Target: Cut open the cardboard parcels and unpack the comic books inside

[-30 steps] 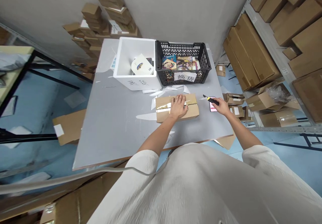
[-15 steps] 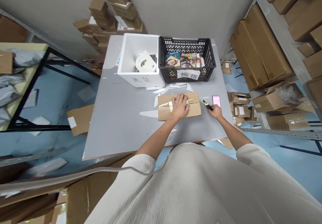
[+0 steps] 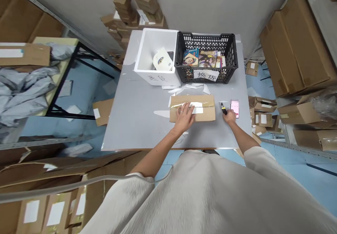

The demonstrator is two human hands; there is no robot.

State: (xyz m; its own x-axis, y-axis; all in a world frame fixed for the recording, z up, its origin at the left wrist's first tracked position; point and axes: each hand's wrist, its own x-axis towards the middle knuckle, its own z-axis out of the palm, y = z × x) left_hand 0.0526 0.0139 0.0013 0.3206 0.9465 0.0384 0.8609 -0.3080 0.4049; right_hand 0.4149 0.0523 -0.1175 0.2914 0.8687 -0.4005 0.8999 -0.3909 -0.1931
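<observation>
A taped cardboard box (image 3: 209, 114) lies on the grey table, with a white label (image 3: 197, 110) on its top. My left hand (image 3: 184, 117) rests on the box top beside the label, fingers spread and gripping nothing. To the right of the box, my right hand (image 3: 230, 116) is closed on the handle of a black and yellow utility knife (image 3: 223, 108), which points away from me. A phone with a pink screen (image 3: 235, 107) lies right next to that hand, partly behind it.
At the table's (image 3: 131, 121) back stand a white foam box (image 3: 160, 78) with a booklet and a black plastic crate (image 3: 206, 76) holding several books. White scraps (image 3: 195, 86) lie before them. Stacked cartons (image 3: 147, 7) fill the back left; shelves (image 3: 63, 60) flank the table.
My left hand has slid left on the box, baring more of the white label. The knife in my right hand points more straight ahead. The whole view has shifted.
</observation>
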